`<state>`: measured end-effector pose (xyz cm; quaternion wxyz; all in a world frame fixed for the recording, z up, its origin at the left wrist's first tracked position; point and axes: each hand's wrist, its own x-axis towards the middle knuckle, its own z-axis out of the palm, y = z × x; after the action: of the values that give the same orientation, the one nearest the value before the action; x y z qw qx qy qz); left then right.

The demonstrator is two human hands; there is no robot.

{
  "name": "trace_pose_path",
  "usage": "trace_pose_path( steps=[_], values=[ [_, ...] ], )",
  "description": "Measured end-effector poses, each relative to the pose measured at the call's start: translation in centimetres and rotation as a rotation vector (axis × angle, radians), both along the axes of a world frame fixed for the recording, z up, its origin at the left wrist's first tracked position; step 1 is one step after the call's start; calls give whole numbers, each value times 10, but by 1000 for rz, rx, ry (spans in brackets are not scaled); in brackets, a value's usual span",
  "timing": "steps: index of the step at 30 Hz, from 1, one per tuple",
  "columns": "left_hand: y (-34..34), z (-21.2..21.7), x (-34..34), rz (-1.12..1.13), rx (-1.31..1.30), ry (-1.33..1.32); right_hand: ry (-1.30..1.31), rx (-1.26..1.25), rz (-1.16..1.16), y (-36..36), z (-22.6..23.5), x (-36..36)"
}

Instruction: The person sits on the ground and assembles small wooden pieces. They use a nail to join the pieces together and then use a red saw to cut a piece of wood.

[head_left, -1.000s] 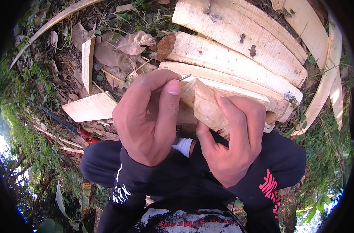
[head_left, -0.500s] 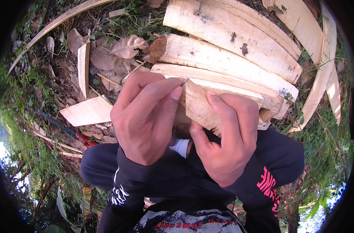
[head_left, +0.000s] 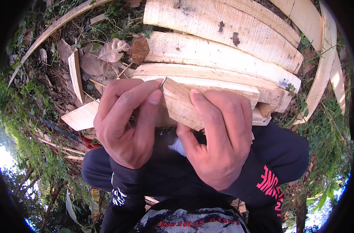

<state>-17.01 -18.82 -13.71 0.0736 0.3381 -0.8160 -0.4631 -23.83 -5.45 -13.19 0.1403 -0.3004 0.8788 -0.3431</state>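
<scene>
The left hand (head_left: 126, 124) is curled, its thumb and forefinger pinching a thin metal nail (head_left: 162, 82) whose point rests against the top edge of a small wood block (head_left: 180, 105). The other fingers of that hand fold in behind the pinch, knuckles toward the camera.

The right hand (head_left: 219, 139) grasps the block from the right and below, thumb pressed flat on its near face and fingers wrapped round the far side (their tips are hidden behind the wood). The block is held up in front of the person's chest, tilted, its pale cut face turned toward the camera and its upper corner touching the nail.

Just behind the block lies a stack of pale planks (head_left: 223, 50), rough-sawn and bent by the lens, the nearest one level with the block's top edge. A loose plank (head_left: 82, 115) lies on the ground to the left, with another narrow slat (head_left: 76, 75) standing on edge above it among dry leaves (head_left: 113, 50). A red-and-black tool handle (head_left: 85, 140) lies on the ground beside the left wrist. Dark sleeves (head_left: 118, 186) and trousers fill the lower part of the view.
</scene>
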Motion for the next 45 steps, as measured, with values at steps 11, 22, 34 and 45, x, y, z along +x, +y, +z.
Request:
trace_pose_path(
  steps=[11, 22, 34, 45],
  values=[
    [-4, -1, 1, -113, -102, 28, 22, -38, -5, 0, -4, 3],
    [1, -1, 3, -57, -79, 8, 40, -24, -6, -3, -5, 1],
    [-2, -3, 2, -104, -118, 59, 80, -11, 32, -2, -4, -2],
    [9, 15, 8, 1, -40, 1, -4, 9, 81, -1, 5, 2]
  ],
)
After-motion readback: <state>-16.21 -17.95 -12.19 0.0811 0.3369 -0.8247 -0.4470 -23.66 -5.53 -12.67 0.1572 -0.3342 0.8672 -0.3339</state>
